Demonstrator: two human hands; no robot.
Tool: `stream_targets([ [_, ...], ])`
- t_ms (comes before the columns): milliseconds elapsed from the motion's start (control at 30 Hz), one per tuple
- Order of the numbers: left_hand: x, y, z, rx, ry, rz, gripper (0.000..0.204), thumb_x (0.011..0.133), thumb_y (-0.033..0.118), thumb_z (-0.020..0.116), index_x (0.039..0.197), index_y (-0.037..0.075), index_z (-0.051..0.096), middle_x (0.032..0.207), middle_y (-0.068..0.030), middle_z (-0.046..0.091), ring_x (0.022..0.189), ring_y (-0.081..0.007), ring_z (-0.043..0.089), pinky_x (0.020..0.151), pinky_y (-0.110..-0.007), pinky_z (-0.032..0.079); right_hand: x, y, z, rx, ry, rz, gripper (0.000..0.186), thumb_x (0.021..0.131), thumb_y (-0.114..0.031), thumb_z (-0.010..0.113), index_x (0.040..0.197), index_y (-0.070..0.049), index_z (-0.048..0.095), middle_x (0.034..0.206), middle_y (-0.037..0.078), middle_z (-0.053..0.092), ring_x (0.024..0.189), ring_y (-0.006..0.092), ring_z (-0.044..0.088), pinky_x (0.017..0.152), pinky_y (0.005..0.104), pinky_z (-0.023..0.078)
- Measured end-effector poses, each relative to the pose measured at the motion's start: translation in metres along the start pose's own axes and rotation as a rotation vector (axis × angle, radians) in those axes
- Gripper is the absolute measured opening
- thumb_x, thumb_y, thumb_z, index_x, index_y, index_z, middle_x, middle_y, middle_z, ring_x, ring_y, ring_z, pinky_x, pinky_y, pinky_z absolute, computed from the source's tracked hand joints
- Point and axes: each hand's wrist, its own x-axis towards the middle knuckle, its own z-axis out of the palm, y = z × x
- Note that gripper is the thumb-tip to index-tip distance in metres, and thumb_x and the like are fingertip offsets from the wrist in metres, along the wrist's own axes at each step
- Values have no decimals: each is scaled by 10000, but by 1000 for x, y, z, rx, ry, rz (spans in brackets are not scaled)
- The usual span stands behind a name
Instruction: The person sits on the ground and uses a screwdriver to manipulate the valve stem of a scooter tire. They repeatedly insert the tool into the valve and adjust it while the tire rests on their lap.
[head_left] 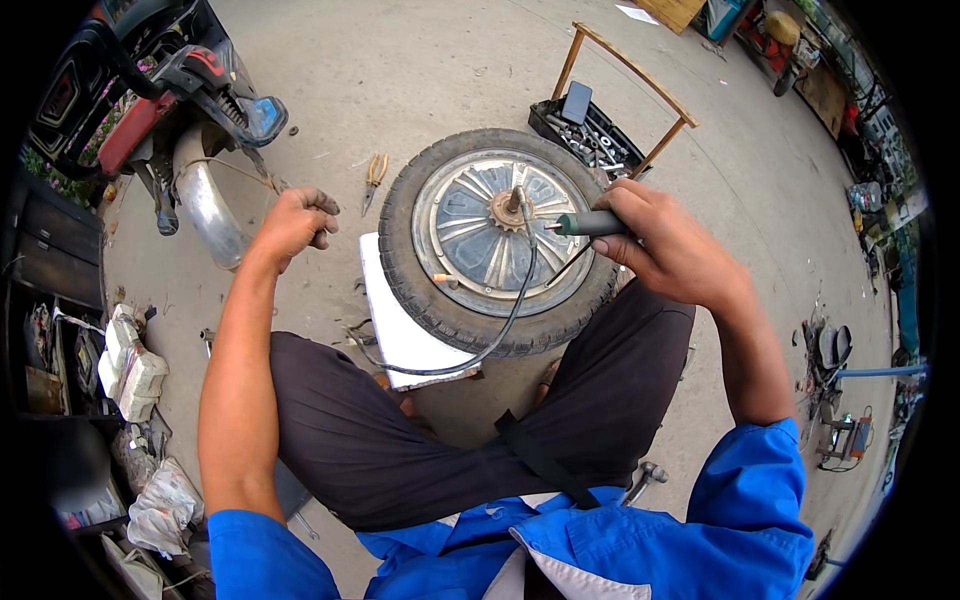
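Above wheel [480, 245], right hand [662, 240] holds dark green tool [590, 223]; red mark [62, 93] unreadable.

Lit brightly by flat, diffuse daylight, source out of frame. Shadowed only softly on the concrete floor [320, 80], darkest inside the black shelving [60, 240] at left. Near-blown on the white slab [390, 340]; glinting on the silver fender [212, 215]. Reasonably sharp around the wheel [468, 240]. Softer and smeared toward the rim, with a blurred round patch [75, 468] at lower left. Bowed strongly at the edges, cut to black in the corners.
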Motion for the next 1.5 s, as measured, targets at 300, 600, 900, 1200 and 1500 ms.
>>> stream_targets([
  [300, -7, 17, 11, -2, 63, 218, 241, 800, -48, 487, 984, -89, 637, 819, -106, 654, 597, -119, 553, 560, -268, 469, 1, -23, 1, -197, 146, 34, 382, 907, -189, 592, 1213, 39, 588, 805, 185, 569, 698, 354, 599, 654, 468, 476],
  [600, -89, 125, 129, 77, -264, 693, 383, 832, 141, 731, 1133, -65, 615, 996, -115, 670, 895, -162, 616, 824, -311, 510, 9, -28, 1, 13, 235, 42, 358, 812, -119, 634, 1132, 40, 650, 649, 229, 608, 630, 374, 637, 610, 464, 495],
  [900, -90, 136, 193, -46, -23, 874, 509, 786, 215, 783, 1183, -26, 574, 1036, -196, 675, 983, -345, 637, 955, -409, 398, 10, -52, -35, 262, -2, 278, 228, 838, -140, 665, 938, 64, 667, 614, 228, 601, 575, 362, 635, 576, 422, 489],
  [1200, -59, 118, 201, -527, -454, 580, 322, 970, 207, 649, 1157, -43, 569, 999, -45, 638, 924, -103, 598, 846, -260, 482, 4, -36, -33, -245, 157, 94, 240, 736, -201, 746, 660, 19, 688, 648, 201, 642, 605, 379, 623, 603, 485, 478],
  [1500, -47, 113, 219, -708, -408, 519, 319, 1019, 309, 566, 1035, -10, 581, 833, -3, 569, 769, -59, 514, 674, -233, 453, 13, -46, -21, 339, 88, 299, 311, 756, -17, 683, 1045, 61, 597, 530, 101, 569, 449, 144, 551, 444, 316, 404],
])
